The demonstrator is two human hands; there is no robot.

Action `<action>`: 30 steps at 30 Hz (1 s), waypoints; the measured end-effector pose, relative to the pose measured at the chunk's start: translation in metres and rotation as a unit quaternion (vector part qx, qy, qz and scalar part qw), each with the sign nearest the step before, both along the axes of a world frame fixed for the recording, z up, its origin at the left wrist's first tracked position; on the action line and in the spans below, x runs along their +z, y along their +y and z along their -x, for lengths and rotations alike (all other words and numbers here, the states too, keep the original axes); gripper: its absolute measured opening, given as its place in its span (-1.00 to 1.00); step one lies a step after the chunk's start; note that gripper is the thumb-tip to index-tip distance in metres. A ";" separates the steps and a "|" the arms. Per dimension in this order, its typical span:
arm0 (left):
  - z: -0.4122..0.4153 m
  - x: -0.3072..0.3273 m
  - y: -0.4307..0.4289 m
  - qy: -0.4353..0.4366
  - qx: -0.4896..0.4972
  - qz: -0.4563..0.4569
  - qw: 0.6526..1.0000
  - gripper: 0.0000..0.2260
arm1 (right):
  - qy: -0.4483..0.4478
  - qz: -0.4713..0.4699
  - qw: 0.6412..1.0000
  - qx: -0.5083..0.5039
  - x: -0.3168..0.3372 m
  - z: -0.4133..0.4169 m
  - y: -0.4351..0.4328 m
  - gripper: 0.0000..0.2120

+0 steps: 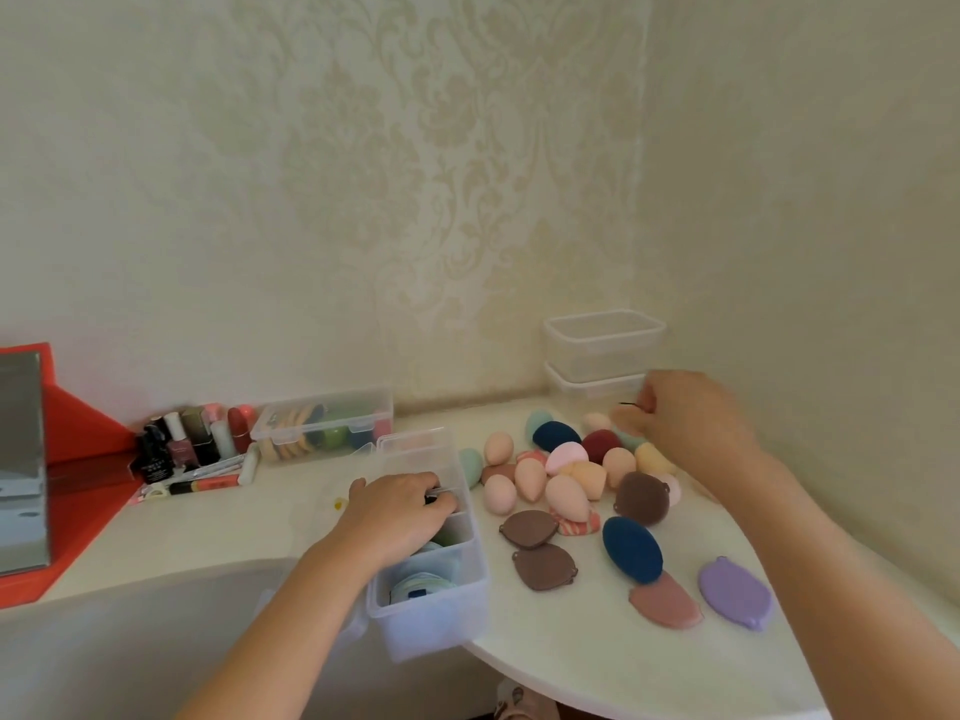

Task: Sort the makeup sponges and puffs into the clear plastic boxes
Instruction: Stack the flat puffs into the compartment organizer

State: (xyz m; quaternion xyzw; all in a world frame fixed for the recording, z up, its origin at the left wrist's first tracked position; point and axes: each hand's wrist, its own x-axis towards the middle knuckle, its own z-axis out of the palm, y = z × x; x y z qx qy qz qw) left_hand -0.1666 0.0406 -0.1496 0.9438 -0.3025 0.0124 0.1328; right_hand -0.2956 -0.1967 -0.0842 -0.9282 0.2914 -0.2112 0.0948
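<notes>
Egg-shaped sponges (567, 497) in peach, pink, navy, maroon and mint lie heaped on the white table (587, 652). Flat puffs lie nearer me: two brown (530, 528), a navy (631, 549), a dusty pink (666, 601) and a purple (734, 592). A long clear box (434, 634) with dividers holds pale blue puffs at its near end. My left hand (397, 511) grips this box over its left wall, its fingers curled inside above something dark. My right hand (693, 423), blurred, pinches a pale puff (622, 421) with a thin black loop at the far side of the heap.
Two empty clear boxes (605, 350) stand stacked in the back right corner. A lidded clear box (322, 426) with puffs sits by the wall. Lipsticks and bottles (195, 444) crowd beside a red-framed mirror (23, 459) on the left. The table's curved edge runs close under the long box.
</notes>
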 end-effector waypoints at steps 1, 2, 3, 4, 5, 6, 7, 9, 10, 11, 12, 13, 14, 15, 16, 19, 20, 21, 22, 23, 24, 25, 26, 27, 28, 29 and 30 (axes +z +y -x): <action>0.000 0.000 0.000 -0.003 -0.001 -0.002 1.000 -0.75 | -0.034 -0.041 0.996 0.066 0.002 -0.004 0.012 -0.76; 0.000 0.000 -0.001 -0.006 0.000 -0.005 1.000 -0.75 | -0.059 -0.082 0.986 0.132 0.002 -0.009 0.025 -0.76; -0.001 0.000 -0.001 -0.008 0.003 -0.005 1.000 -0.75 | -0.070 -0.106 0.974 0.190 0.001 -0.016 0.037 -0.79; -0.002 -0.001 -0.001 -0.009 0.007 -0.004 1.000 -0.73 | -0.077 -0.112 0.962 0.235 -0.002 -0.024 0.049 -0.84; -0.003 -0.002 -0.002 -0.011 0.012 -0.003 1.000 -0.71 | -0.085 -0.113 0.954 0.264 -0.006 -0.033 0.059 -0.90; -0.004 -0.002 -0.002 -0.014 0.016 -0.002 1.000 -0.70 | -0.092 -0.116 0.948 0.282 -0.011 -0.043 0.067 -0.94; -0.004 -0.003 -0.002 -0.018 0.019 -0.002 1.000 -0.70 | -0.096 -0.124 0.942 0.295 -0.017 -0.053 0.074 -0.95; -0.004 -0.004 -0.002 -0.021 0.022 -0.002 1.000 -0.70 | -0.088 -0.137 0.935 0.314 -0.027 -0.069 0.086 -0.94; -0.003 -0.004 -0.002 -0.020 0.022 0.001 1.000 -0.70 | -0.081 -0.139 0.932 0.324 -0.031 -0.074 0.090 -0.93; -0.003 -0.003 -0.002 -0.020 0.022 0.004 1.000 -0.72 | -0.073 -0.137 0.930 0.333 -0.035 -0.079 0.092 -0.91; -0.003 -0.003 -0.002 -0.020 0.020 0.009 1.000 -0.74 | -0.064 -0.134 0.928 0.342 -0.037 -0.083 0.093 -0.90; -0.003 -0.003 -0.003 -0.019 0.019 0.016 1.000 -0.77 | -0.055 -0.129 0.926 0.350 -0.037 -0.086 0.094 -0.90; -0.003 -0.004 -0.002 -0.018 0.019 0.027 0.999 -0.76 | -0.047 -0.124 0.926 0.355 -0.035 -0.088 0.094 -0.89; -0.003 -0.004 -0.002 -0.015 0.021 0.041 0.999 -0.73 | -0.045 -0.120 0.925 0.358 -0.033 -0.090 0.093 -0.89; -0.003 -0.004 -0.001 -0.014 0.023 0.054 0.998 -0.70 | -0.045 -0.119 0.924 0.360 -0.032 -0.092 0.092 -0.89; -0.004 -0.005 0.001 -0.007 0.024 0.092 0.995 -0.70 | -0.055 -0.124 0.921 0.365 -0.032 -0.097 0.090 -0.88; -0.004 -0.006 0.001 -0.002 0.023 0.109 0.994 -0.71 | -0.055 -0.125 0.919 0.369 -0.034 -0.099 0.090 -0.87; -0.003 -0.006 0.001 0.002 0.019 0.132 0.991 -0.75 | -0.052 -0.123 0.918 0.373 -0.035 -0.100 0.090 -0.87; -0.003 -0.007 0.002 0.005 0.017 0.156 0.988 -0.82 | -0.049 -0.119 0.917 0.377 -0.036 -0.101 0.091 -0.86; -0.002 -0.007 0.002 0.008 0.015 0.176 0.984 -0.88 | -0.044 -0.113 0.916 0.382 -0.037 -0.102 0.091 -0.85; -0.001 -0.007 0.003 0.009 0.019 0.189 0.982 -0.87 | -0.040 -0.105 0.915 0.387 -0.037 -0.103 0.091 -0.84; 0.000 -0.007 0.003 0.009 0.022 0.197 0.980 -0.83 | -0.033 -0.090 0.916 0.389 -0.037 -0.104 0.091 -0.83; 0.000 -0.007 0.003 0.000 0.029 0.194 0.980 -0.83 | -0.021 -0.067 0.918 0.390 -0.038 -0.105 0.091 -0.82; 0.000 -0.007 0.003 -0.016 0.038 0.185 0.982 -0.84 | -0.007 -0.043 0.920 0.390 -0.040 -0.106 0.092 -0.81; 0.000 -0.006 0.003 -0.029 0.049 0.168 0.984 -0.84 | 0.004 -0.025 0.922 0.387 -0.041 -0.107 0.092 -0.80; 0.000 -0.005 0.002 -0.039 0.056 0.156 0.985 -0.81 | 0.016 -0.016 0.924 0.383 -0.042 -0.107 0.093 -0.79; 0.000 -0.005 0.002 -0.046 0.057 0.148 0.986 -0.79 | 0.028 -0.010 0.925 0.378 -0.043 -0.107 0.093 -0.78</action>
